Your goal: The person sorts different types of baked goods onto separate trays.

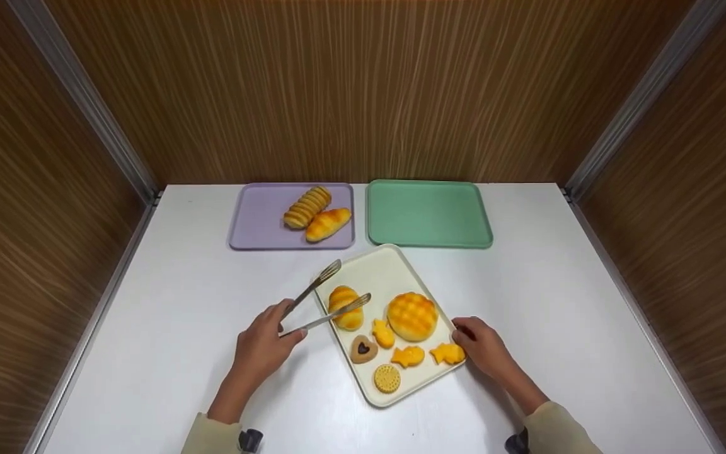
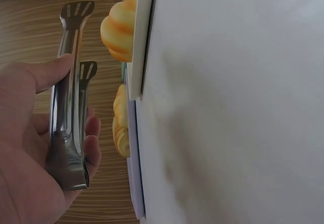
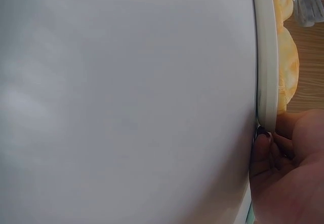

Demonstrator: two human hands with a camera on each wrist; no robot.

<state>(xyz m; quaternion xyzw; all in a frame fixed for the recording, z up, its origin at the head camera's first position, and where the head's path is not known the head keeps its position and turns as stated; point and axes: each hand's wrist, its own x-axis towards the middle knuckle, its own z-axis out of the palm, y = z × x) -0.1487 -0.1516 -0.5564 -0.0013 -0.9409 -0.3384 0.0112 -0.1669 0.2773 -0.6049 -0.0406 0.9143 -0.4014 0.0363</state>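
Golden-brown swirled bread roll (image 1: 341, 297): where?

On rectangular cream tray (image 1: 372, 268), near its left edge, below silver metal slotted tongs (image 2: 63, 107). Clear of the tongs in left wrist view, so not gripped yet

Hands?

Left hand (image 1: 265, 347) curled round the tongs, thumb on one arm, fingers on the other, not squeezed together. Right hand (image 1: 486, 347) nearly closed, holding the cream tray by its right edge

How to take the roll well? Looks like lining up for a grab

Bring one slotted tip down each side, centred and low. Currently across the top with one arm, off to the left with the other, so shift a little first. Squeeze gently, probably soft. Hold the tray steady, avoid scraping the rim

Rest of that tray?

Round cross-hatched golden bun (image 1: 412, 316), three small orange fish-shaped pieces (image 1: 408, 357), tan heart-shaped biscuit with dark centre (image 1: 363, 349), round yellow dotted biscuit (image 1: 387, 378). One fish close to the right hand, so mind that

Back trays?

Rectangular purple tray (image 1: 259, 217) with ridged brown loaf (image 1: 307, 207) and golden pointed roll (image 1: 328, 225), side by side toward its right. Rectangular green tray (image 1: 429, 214) just right of purple, flat face fully in view. Cream one askew in front of both, all on white table (image 1: 149, 328)
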